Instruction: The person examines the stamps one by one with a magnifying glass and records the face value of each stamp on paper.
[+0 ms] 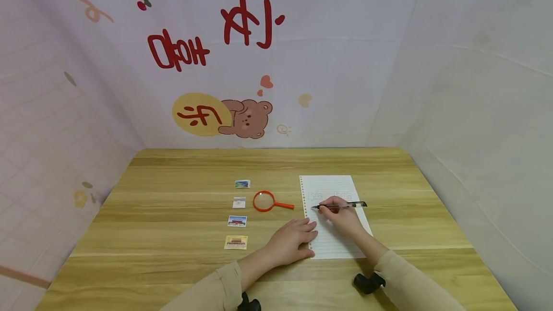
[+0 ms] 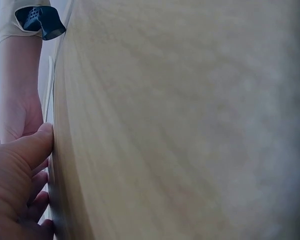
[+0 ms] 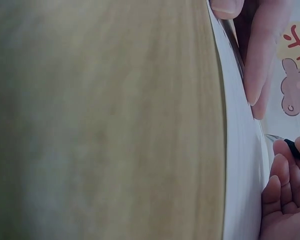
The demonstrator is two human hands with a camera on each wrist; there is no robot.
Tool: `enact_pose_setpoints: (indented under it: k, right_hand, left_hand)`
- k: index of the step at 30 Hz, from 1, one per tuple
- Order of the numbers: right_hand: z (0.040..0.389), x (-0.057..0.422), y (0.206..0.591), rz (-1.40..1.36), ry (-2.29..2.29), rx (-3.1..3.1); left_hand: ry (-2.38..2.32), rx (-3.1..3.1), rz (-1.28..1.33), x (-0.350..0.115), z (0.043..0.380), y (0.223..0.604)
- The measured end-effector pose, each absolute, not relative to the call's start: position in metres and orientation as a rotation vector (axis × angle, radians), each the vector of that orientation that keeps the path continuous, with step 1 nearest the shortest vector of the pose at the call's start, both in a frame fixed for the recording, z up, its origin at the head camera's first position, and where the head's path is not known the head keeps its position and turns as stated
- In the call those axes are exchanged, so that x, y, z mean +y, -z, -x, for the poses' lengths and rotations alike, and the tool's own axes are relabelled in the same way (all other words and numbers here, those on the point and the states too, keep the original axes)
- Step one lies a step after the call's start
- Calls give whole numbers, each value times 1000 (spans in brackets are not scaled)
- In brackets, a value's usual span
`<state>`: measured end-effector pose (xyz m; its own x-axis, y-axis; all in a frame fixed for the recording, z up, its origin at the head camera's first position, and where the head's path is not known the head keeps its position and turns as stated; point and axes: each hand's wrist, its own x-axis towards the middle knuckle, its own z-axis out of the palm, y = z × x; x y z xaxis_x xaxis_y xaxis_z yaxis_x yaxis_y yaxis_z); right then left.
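Note:
A lined sheet of paper (image 1: 337, 248) with punched holes down its left edge lies on the table, faint writing across its upper part. My right hand (image 1: 343, 217) pinches a black pen (image 1: 355, 204), its tip close over the paper near the left margin, below the writing. In the right wrist view the pen (image 3: 292, 147) shows between thumb and fingers. My left hand (image 1: 294, 241) rests with fingers spread on the paper's left edge. Left of it lies a red magnifying glass (image 1: 284, 205), its handle pointing right.
In a column left of the magnifying glass lie a green-blue stamp-like card (image 1: 242, 184), a pale one (image 1: 239, 202), one with a red building (image 1: 237, 221) and a yellow one (image 1: 235, 242). Printed cloth (image 1: 345, 85) walls the wooden table (image 1: 173, 215) at back and sides.

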<state>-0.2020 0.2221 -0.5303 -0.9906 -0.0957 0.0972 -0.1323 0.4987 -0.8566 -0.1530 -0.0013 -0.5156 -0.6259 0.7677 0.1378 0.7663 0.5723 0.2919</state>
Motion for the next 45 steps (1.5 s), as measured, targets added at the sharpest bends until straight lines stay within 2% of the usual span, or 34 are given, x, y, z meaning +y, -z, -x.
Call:
enact_pose_setpoints:
  k: [26, 45]
  right_hand:
    - [200, 222, 533, -164, -1508, -2673]
    - [201, 222, 533, -294, -1505, -2684]
  left_hand:
    - [-562, 2733, -1317, -2, 151, 511]
    - [-554, 2756, -1363, -2, 152, 514]
